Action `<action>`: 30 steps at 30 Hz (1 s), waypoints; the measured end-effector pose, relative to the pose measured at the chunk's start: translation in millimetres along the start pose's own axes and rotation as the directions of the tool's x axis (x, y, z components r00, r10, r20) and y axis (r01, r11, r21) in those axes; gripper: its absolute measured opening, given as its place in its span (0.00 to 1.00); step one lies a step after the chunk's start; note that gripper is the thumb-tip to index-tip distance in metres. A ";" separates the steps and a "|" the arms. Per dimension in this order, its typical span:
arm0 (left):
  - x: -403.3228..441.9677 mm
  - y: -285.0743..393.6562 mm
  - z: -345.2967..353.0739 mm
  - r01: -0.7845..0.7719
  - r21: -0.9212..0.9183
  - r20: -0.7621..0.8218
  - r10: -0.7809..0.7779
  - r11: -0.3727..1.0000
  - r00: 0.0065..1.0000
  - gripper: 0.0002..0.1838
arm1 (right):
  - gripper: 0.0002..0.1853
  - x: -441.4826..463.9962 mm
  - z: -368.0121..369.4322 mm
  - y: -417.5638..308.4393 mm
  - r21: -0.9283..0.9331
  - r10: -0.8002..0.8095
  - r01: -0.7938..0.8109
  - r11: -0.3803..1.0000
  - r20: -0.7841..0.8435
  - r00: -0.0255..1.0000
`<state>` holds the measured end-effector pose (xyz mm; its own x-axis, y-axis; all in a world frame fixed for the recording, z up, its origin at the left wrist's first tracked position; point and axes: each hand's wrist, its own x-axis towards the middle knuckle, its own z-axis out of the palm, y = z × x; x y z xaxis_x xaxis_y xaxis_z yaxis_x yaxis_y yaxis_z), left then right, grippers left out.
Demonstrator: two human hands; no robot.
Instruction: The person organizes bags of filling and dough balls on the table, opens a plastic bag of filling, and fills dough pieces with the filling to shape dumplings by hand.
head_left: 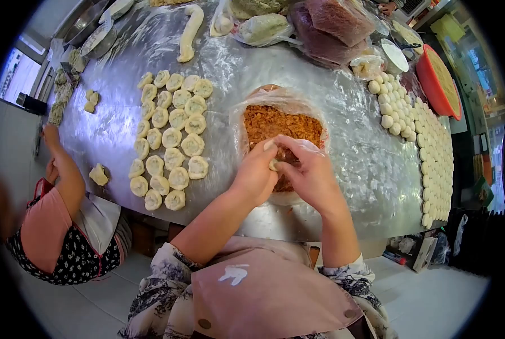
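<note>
My left hand and my right hand meet over the near part of a bowl lined with clear plastic. Orange-brown filling fills this bowl. Between my fingertips is a small piece of pale dough, mostly hidden by the fingers. Both hands are closed around it, thumbs close together. To the left, rows of round filled dough buns lie on the metal table, with greenish filling showing in some tops.
Many small dough balls and flattened dough rounds cover the right side. A red basin stands behind them. Plastic bags and a dough rope lie at the back. A co-worker works at the left edge.
</note>
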<state>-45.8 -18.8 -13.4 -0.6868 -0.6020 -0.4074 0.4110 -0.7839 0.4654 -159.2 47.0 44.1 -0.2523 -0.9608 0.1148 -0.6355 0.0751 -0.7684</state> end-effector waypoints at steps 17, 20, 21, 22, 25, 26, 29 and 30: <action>-2.6 -5.4 4.0 0.008 -0.043 -0.001 -0.008 0.999 1.000 0.17 | 0.17 -13.5 6.7 6.7 0.111 0.180 -0.165 0.980 -0.144 0.973; 1.9 -10.2 7.5 -0.014 0.056 -0.036 0.016 0.998 0.999 0.16 | 0.17 -12.0 11.0 5.9 0.046 0.147 -0.142 0.989 -0.154 0.977; 3.4 -11.5 7.4 -0.025 0.113 -0.058 0.032 0.993 0.998 0.15 | 0.17 -11.1 12.0 2.5 0.010 0.138 -0.138 0.990 -0.163 0.977; 3.7 -11.4 6.6 -0.021 0.091 -0.055 0.026 0.996 0.998 0.15 | 0.17 -10.0 11.6 -0.2 -0.026 0.127 -0.134 0.991 -0.171 0.977; 6.3 -8.3 4.3 -0.023 0.033 -0.030 0.024 0.999 0.999 0.15 | 0.14 -8.4 7.1 -4.6 0.005 0.199 -0.201 0.980 -0.160 0.967; 6.6 -6.6 2.5 -0.023 0.018 -0.023 0.024 1.000 0.999 0.15 | 0.14 -8.5 7.4 -2.6 0.076 0.221 -0.211 0.975 -0.160 0.962; 3.7 -2.3 7.5 -0.023 0.004 -0.042 0.023 1.000 0.999 0.14 | 0.15 -7.0 7.5 2.7 0.192 0.264 -0.233 0.953 -0.152 0.953; 2.2 -1.2 9.8 -0.021 0.005 -0.057 0.021 1.000 0.998 0.14 | 0.15 -5.8 6.6 -0.6 0.169 0.266 -0.241 0.956 -0.147 0.953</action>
<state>-53.7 -17.8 -7.1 -0.6429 -0.6258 -0.4416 0.4222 -0.7706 0.4775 -152.5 50.8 39.8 -0.5172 -0.8558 -0.0026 -0.4229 0.2582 -0.8686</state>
